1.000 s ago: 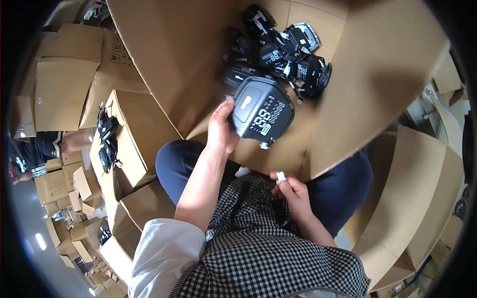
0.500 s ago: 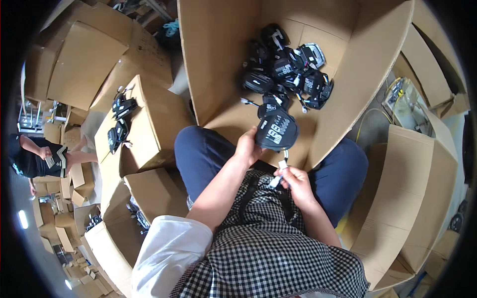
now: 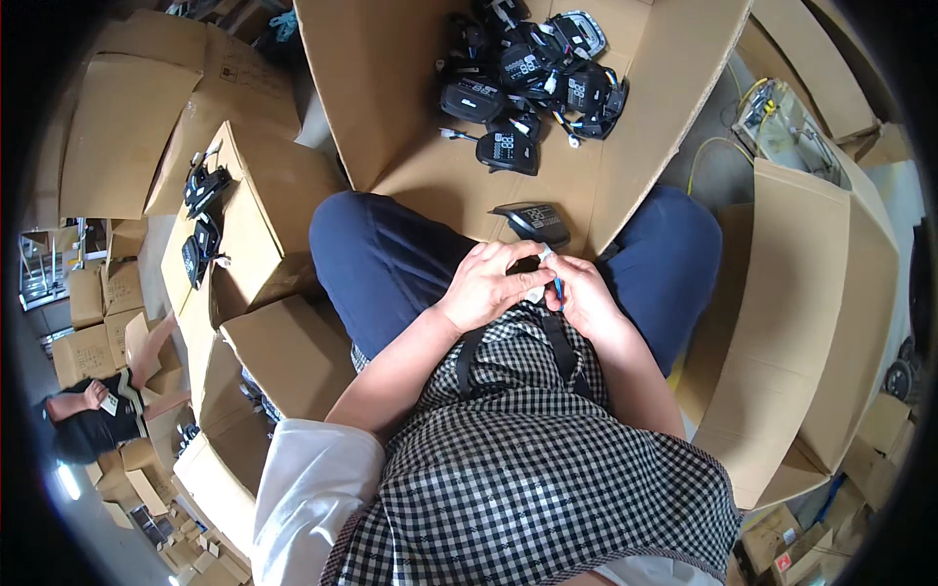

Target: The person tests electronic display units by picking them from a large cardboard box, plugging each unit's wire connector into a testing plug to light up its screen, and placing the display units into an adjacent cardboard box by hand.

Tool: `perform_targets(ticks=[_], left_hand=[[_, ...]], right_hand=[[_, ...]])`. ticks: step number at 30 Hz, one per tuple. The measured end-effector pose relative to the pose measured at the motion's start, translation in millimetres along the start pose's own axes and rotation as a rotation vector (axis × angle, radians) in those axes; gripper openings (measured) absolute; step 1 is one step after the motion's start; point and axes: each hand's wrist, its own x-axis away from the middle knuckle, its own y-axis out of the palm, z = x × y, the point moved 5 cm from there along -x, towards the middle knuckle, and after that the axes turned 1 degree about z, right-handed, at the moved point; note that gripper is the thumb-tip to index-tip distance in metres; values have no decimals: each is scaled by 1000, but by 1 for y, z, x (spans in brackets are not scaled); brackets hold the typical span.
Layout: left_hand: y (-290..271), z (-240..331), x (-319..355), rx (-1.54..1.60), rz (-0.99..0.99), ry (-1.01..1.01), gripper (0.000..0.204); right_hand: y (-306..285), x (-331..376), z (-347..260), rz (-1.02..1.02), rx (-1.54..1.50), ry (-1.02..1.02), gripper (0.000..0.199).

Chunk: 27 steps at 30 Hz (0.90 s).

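Note:
A black display unit (image 3: 535,223) with light segment markings is just beyond my fingertips, tilted at the near edge of the big open box. Whether it rests on the cardboard or hangs by its cable, I cannot tell. My left hand (image 3: 489,283) and my right hand (image 3: 584,296) meet over my lap, fingers pinched together at a white cable connector (image 3: 545,254). A short blue wire (image 3: 559,287) shows by the right fingers, and something whitish sits under the left ones. The fingers partly hide the connector.
The big cardboard box (image 3: 391,107) ahead holds a heap of similar display units (image 3: 528,73). More units (image 3: 203,220) lie on a carton at left. Open cartons (image 3: 787,322) stand at right. A co-worker (image 3: 98,415) is far left, beside stacked boxes.
My left hand has let go of the display unit and come to the connector beside my right hand. The unit now sits beyond my hands, tilted. My view has shifted somewhat.

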Motion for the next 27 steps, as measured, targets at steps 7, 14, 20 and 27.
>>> perform_targets(ticks=[7, 14, 20, 27], left_hand=[[36, -10, 4, 423, -207, -293, 23], [31, -22, 18, 335, -236, -378, 22], [28, -29, 26, 306, -222, -407, 25], [31, -27, 33, 370, -223, -293, 26]], right_hand=[[-20, 32, -20, 261, 437, -150, 29], [11, 38, -21, 168, 1024, -350, 27], [8, 30, -11, 80, 836, -107, 27], [3, 24, 3, -179, 420, 351, 22]])
